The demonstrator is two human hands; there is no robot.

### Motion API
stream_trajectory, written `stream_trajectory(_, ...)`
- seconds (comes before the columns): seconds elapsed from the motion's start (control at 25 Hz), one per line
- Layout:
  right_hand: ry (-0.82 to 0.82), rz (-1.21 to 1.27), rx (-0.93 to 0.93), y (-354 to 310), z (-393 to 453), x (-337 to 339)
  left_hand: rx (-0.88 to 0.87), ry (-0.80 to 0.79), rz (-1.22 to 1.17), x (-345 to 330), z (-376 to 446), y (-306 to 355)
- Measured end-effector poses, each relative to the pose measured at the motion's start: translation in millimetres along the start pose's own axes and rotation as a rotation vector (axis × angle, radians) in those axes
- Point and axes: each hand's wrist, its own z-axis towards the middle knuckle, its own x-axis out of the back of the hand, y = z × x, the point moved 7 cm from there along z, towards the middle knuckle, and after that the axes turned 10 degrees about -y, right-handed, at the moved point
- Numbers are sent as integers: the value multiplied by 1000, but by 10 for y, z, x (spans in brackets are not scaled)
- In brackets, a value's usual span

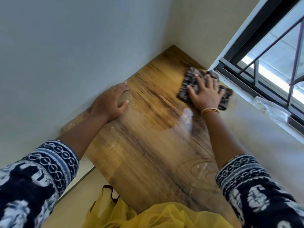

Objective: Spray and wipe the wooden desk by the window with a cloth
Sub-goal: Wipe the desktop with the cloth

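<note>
**Wipe in progress, far corner by the window**

Corner of a room: pale walls (74,46) on the left and ahead, barred window (271,63) on the right. Wooden desk (148,153) runs from the person out to that corner, window sill (246,129) along its right edge. Far half of the desk looks darker and wet, near half looks dusty with a faint ring mark; likely partway through.

Left hand (111,102) lies flat at the desk's left edge by the wall, fingers straight, holding nothing. Looks like a brace.

Right hand (205,94) is spread wide, palm down on the cloth (190,81), pressing it, not pinching it. Gold bangles (209,110) on that wrist.

Cloth is dark, striped, rumpled, at the far right of the desk next to the window frame. Judgement: soft, limp, light, probably damp; it bunches under a push. Flat palm on its middle is the right hold.

No spray bottle in view.
</note>
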Motion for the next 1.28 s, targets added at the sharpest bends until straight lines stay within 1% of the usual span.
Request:
stream_trajectory(0.04, -1, 18, -74, 247, -16, 24, 3, 0, -2, -1, -1, 1)
stream_trajectory(0.12, -10, 42, -178, 441, -81, 37, 9, -9, -1, -3, 2, -1)
stream_trajectory(0.2, -19, 78, -239, 277, -105, 17, 15, -6, 9, 1, 3, 0)
stream_trajectory(0.28, -17, 100, -210, -149, -157, -8, 11, -3, 19, 4, 3, 15)
stream_trajectory(0.36, -28, 78, -51, -760, -321, -138, 4, -17, 34, -12, 1, 1)
stream_trajectory(0.44, -50, 22, 161, -1337, -607, -291, -8, -35, 72, -18, -12, 26)
stream_trajectory(0.48, -69, -13, 270, -1508, -744, -343, -15, -33, 89, -7, -27, 61)
stream_trajectory(0.56, -90, -96, 467, -1518, -835, -373, -3, 23, 103, 46, -149, 152)
stream_trajectory(0.6, -68, -108, 496, -1362, -773, -318, 14, 60, 105, 73, -262, 195)
stream_trajectory(0.64, -39, -95, 449, -1111, -655, -247, 28, 90, 108, 82, -392, 225)
stream_trajectory(0.72, 1, -22, 199, -479, -405, -105, 62, 131, 111, 84, -678, 232)
stream_trajectory(0.8, -24, 48, -45, 5, -309, -61, 119, 176, 86, 62, -962, 154)
stream_trajectory(0.88, -52, 73, -193, 84, -315, -62, 186, 241, 43, 59, -1244, 50)
stream_trajectory(0.92, -61, 89, -231, -29, -338, -78, 220, 270, 41, 55, -1386, 0)
stream_trajectory(0.96, -70, 104, -228, -227, -372, -97, 255, 290, 51, 45, -1508, -49)
stream_trajectory(1.0, -77, 106, -166, -516, -422, -134, 300, 310, 57, 34, -1632, -105)
stream_trajectory(1.08, -91, 66, 97, -1254, -662, -266, 399, 362, 24, 16, -1830, -216)
stream_trajectory(1.2, -122, -100, 632, -2307, -1508, -586, 508, 492, -85, 9, -2022, -275)
stream_trajectory(1.28, -161, -250, 975, -2626, -2061, -767, 591, 525, -176, -25, -2071, -310)
